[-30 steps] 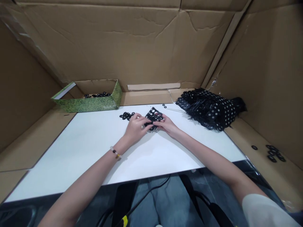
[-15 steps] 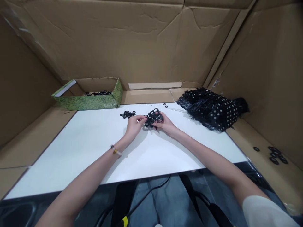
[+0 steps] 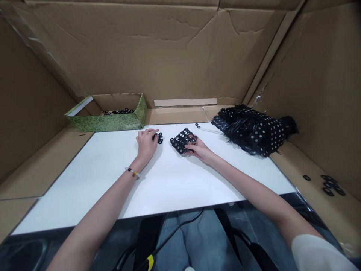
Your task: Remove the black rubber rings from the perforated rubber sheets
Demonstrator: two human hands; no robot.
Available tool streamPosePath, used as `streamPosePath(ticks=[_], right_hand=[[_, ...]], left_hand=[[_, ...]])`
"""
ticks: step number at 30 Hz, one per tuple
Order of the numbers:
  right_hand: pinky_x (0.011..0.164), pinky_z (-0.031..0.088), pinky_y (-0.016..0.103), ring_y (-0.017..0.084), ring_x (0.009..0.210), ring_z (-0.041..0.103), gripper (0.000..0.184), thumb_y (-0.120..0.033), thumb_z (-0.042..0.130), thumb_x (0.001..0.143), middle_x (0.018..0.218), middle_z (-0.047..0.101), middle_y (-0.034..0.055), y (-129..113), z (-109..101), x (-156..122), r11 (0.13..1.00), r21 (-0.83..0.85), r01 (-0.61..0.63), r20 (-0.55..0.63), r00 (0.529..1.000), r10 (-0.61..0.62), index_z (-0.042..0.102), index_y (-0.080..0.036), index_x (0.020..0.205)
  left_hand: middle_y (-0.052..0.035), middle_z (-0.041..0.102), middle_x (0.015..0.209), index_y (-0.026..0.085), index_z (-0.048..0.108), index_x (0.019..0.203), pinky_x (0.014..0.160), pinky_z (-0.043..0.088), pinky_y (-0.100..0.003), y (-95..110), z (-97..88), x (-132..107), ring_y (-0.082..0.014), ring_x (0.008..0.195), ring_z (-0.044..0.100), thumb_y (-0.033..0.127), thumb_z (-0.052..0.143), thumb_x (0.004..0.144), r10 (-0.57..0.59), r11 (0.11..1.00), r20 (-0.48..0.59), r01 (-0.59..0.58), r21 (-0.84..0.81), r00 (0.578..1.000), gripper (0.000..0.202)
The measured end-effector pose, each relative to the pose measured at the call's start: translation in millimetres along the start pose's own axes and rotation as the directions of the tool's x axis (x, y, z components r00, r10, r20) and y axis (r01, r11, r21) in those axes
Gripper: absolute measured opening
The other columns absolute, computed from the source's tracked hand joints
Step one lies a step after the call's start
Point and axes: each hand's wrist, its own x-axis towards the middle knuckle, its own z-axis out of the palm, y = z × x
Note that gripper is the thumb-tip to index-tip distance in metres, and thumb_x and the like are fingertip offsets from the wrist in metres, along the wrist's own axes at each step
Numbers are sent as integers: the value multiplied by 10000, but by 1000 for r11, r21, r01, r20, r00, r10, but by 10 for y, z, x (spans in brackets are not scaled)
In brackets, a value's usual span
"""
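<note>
Hard to count the loose rings [image 3: 160,139] by the left hand [image 3: 146,142]: partly buried under the fingers, only a few peeking out on the right. Fingertips of the right hand [image 3: 199,148] tucked under the punched sheet [image 3: 182,140], out of sight. Over in the green box [image 3: 113,121], just a dark speckle above the near wall, far too small to number. Tangled black heap [image 3: 251,128] at the right, impossible to split layer from layer. Both arms chopped off by the bottom edge. Murky and blurred beneath the white table [image 3: 98,169].
</note>
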Motion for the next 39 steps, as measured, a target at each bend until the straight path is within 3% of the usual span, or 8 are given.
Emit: streamPosePath(ticks=[4, 8, 13, 21, 26, 32, 35, 39], right_hand=[[755, 609, 322, 171, 838, 685, 669, -143, 844, 574, 906, 692, -12, 15, 4, -5, 996, 84, 15, 25, 1000, -17, 474, -259, 1118], [830, 601, 304, 172, 914, 698, 641, -123, 854, 566, 967, 715, 3, -11, 23, -16, 991, 132, 10, 51, 999, -16, 510, -244, 1094], [810, 582, 277, 147, 840, 693, 694, -98, 833, 547, 867, 701, -33, -32, 63, -36, 985, 174, 10, 49, 999, -18, 495, -250, 1134], [746, 546, 245, 104, 721, 615, 792, -128, 881, 494, 745, 614, -79, 34, 57, -27, 997, 11, 71, 40, 997, -71, 472, -237, 1162], [782, 563, 286, 108, 747, 612, 802, -139, 881, 479, 775, 599, -78, 26, 74, -37, 995, 90, 51, 20, 998, -53, 470, -259, 1157], [792, 564, 306, 124, 749, 607, 894, -113, 858, 502, 767, 578, -72, -18, 75, -70, 996, 90, 0, 66, 998, -6, 434, -290, 1269], [779, 554, 291, 122, 745, 584, 893, -92, 848, 502, 762, 571, -67, -32, 59, -69, 997, 70, 19, 80, 996, -25, 452, -278, 1281], [751, 537, 248, 100, 737, 554, 872, -81, 834, 522, 785, 563, -69, -55, 42, -72, 996, 71, 56, 120, 991, -64, 477, -286, 1291]], left_hand=[[-74, 752, 912, 222, 747, 867, 866, 402, -433, 386, -64, -158, -272, 918, 564, 407, 564, 930, 294, 954, 136, -281, -102, 946, 267], [-71, 762, 881, 223, 754, 880, 831, 425, -430, 605, -59, -296, -274, 886, 568, 460, 689, 841, 363, 929, 157, -342, -145, 919, 249], [-55, 768, 892, 228, 760, 934, 793, 463, -413, 639, -17, -338, -259, 856, 573, 337, 721, 822, 343, 924, 186, -295, -244, 921, 161], [-50, 773, 902, 227, 760, 890, 799, 467, -419, 692, -26, -348, -265, 857, 576, 301, 731, 798, 329, 928, 222, -270, -258, 918, 122], [-53, 773, 883, 227, 761, 844, 801, 485, -404, 705, -28, -301, -244, 832, 629, 353, 724, 777, 164, 902, 328, -7, -432, 930, 148], [-75, 773, 850, 185, 768, 867, 641, 504, -324, 600, 35, -247, -198, 699, 657, 380, 723, 732, 58, 733, 518, 316, -602, 854, 241], [-68, 773, 852, 198, 775, 873, 677, 507, -344, 595, 35, -247, -209, 731, 660, 363, 690, 766, 90, 785, 498, 247, -569, 862, 214], [-62, 773, 924, 241, 777, 909, 803, 494, -407, 654, -21, -275, -246, 869, 642, 349, 628, 848, 205, 887, 369, -13, -462, 906, 194]])
